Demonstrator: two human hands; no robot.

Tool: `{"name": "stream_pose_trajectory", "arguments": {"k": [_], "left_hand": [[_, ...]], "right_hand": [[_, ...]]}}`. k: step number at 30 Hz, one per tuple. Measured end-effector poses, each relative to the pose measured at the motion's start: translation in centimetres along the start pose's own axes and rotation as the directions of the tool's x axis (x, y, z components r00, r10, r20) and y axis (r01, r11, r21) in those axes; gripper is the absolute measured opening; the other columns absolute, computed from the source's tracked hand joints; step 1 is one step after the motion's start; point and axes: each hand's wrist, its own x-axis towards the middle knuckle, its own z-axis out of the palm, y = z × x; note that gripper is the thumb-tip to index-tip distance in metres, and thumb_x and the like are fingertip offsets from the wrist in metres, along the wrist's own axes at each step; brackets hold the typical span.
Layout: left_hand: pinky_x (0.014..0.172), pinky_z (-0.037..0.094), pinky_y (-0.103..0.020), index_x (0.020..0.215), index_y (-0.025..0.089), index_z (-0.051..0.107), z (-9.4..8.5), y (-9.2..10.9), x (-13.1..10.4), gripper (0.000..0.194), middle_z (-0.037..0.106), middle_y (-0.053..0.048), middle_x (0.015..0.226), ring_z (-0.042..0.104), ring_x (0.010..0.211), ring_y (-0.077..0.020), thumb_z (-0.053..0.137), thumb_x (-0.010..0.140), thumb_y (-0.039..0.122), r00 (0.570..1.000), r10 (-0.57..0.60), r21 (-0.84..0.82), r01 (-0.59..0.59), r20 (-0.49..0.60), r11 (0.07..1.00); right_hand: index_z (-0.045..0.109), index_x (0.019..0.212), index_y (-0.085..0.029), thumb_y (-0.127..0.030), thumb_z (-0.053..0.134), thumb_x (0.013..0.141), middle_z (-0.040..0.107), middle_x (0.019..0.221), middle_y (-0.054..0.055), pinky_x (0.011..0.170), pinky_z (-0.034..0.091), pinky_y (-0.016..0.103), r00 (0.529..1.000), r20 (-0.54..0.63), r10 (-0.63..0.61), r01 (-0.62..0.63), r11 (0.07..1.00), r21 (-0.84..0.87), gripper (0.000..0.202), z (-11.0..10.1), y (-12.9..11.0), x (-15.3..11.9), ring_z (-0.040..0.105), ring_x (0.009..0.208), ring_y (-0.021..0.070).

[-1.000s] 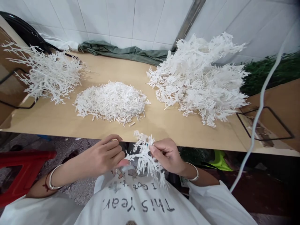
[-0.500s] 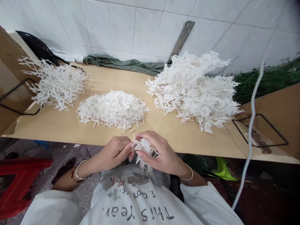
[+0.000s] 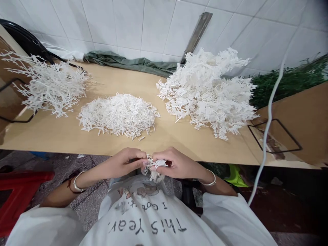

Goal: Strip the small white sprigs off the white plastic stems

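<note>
Just in front of the table's near edge, both hands pinch one bunch of white branched plastic sprigs (image 3: 156, 175). My left hand (image 3: 132, 160) grips its left side between thumb and fingers. From the right, my right hand (image 3: 176, 163) clasps the same bunch, with part of it hanging below the fingers. The fingertips partly hide the bunch. Beyond the hands lies a low heap of short white pieces (image 3: 119, 114). A tall pile of white branched sprigs (image 3: 210, 94) stands at the right, and a looser pile of thin, bare-looking white branches (image 3: 57, 85) at the left.
The tan tabletop (image 3: 174, 140) ends close to my lap. Black wire frames (image 3: 287, 136) stand at both sides. A white cable (image 3: 269, 112) hangs down at the right, before green foliage (image 3: 289, 82). Green cloth (image 3: 130, 64) lies along the tiled wall; a red stool (image 3: 23, 194) stands lower left.
My right hand has closed from a looser, spread hold to a tighter pinch on the bunch, and the hands are closer together. The view has shifted slightly.
</note>
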Motion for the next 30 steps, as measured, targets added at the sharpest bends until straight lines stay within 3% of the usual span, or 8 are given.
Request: {"name": "stream_pose_trajectory", "arguments": {"k": [4,8,13,19,21,24,27,30], "left_hand": [[0.057,0.034,-0.021,0.072,0.014,0.056,0.3,0.1,-0.3,0.034,0.055,0.0,0.06,0.049,0.056,-0.01,0.038,0.097,0.027,0.997,-0.063,0.149,0.054,0.053,0.987],[0.06,0.034,-0.024,0.067,0.014,0.052,0.7,0.8,-0.8,0.039,0.051,-0.001,0.058,0.047,0.058,-0.0124,0.034,0.099,0.027,0.998,0.039,0.344,-0.056,0.056,0.937],[0.062,0.036,-0.024,0.071,0.015,0.052,0.2,2.1,-1.4,0.039,0.052,-0.002,0.063,0.047,0.062,-0.0129,0.031,0.1,0.029,0.996,0.09,0.367,-0.094,0.028,0.925],[0.062,0.037,-0.023,0.072,0.016,0.052,-1.6,2.8,-0.9,0.034,0.054,-0.002,0.065,0.049,0.064,-0.0122,0.033,0.099,0.025,0.999,0.044,0.339,-0.052,0.03,0.939],[0.062,0.038,-0.023,0.073,0.016,0.054,-3.2,2.7,0.3,0.033,0.056,-0.001,0.065,0.051,0.063,-0.0115,0.036,0.098,0.028,0.999,0.016,0.337,0.002,-0.051,0.942],[0.062,0.037,-0.023,0.073,0.016,0.055,-6.3,2.0,2.8,0.036,0.057,0.0,0.065,0.052,0.06,-0.0096,0.037,0.098,0.033,0.962,0.008,0.355,0.094,-0.274,0.93],[0.065,0.037,-0.023,0.073,0.015,0.054,-8.5,1.0,5.3,0.038,0.055,0.001,0.066,0.05,0.061,-0.0084,0.034,0.099,0.035,0.907,0.107,0.382,0.063,-0.408,0.922],[0.062,0.037,-0.022,0.084,0.015,0.055,-8.9,0.5,6.8,0.038,0.058,0.0,0.074,0.048,0.062,-0.0078,0.031,0.1,0.039,0.912,0.124,0.342,0.019,-0.391,0.939]], "right_hand": [[0.056,0.072,-0.016,-0.009,0.05,0.084,0.052,0.061,-0.003,0.056,0.026,0.021,0.991,0.135,-0.009,0.035,0.982,-0.185,0.015,-0.8,-0.5,-0.2,0.043,0.055,0.0076],[0.054,0.073,-0.017,-0.01,0.048,0.086,0.057,0.065,-0.001,0.056,0.026,0.023,0.977,0.206,-0.055,0.126,0.927,-0.353,0.016,-1.2,-1.2,-0.6,0.047,0.06,0.0107],[0.055,0.077,-0.017,-0.009,0.044,0.089,0.059,0.067,0.0,0.054,0.024,0.028,0.958,0.184,-0.221,0.287,0.785,-0.55,0.018,-1.4,-1.9,-1.3,0.044,0.057,0.0128],[0.054,0.079,-0.016,-0.011,0.042,0.09,0.059,0.065,0.0,0.054,0.024,0.027,0.952,0.123,-0.282,0.284,0.65,-0.705,0.018,-2.5,-2.2,-1.3,0.043,0.055,0.0127],[0.055,0.08,-0.016,-0.012,0.043,0.088,0.055,0.06,0.0,0.054,0.025,0.026,0.967,0.009,-0.255,0.187,0.687,-0.702,0.015,-3.7,-1.6,-0.4,0.043,0.055,0.0122],[0.054,0.077,-0.016,-0.017,0.047,0.084,0.042,0.052,-0.005,0.05,0.024,0.022,0.962,-0.234,-0.143,-0.002,0.849,-0.528,0.009,-6.0,0.2,1.7,0.035,0.046,0.0083],[0.05,0.072,-0.017,-0.027,0.048,0.088,0.041,0.057,-0.005,0.048,0.024,0.02,0.923,-0.375,-0.088,-0.013,0.966,-0.259,0.019,-7.6,2.3,4.0,0.033,0.048,0.0063],[0.05,0.073,-0.017,-0.031,0.049,0.089,0.043,0.063,-0.004,0.048,0.026,0.02,0.896,-0.435,-0.09,0.033,0.99,-0.137,0.022,-7.7,3.4,5.9,0.034,0.053,0.0062]]}}
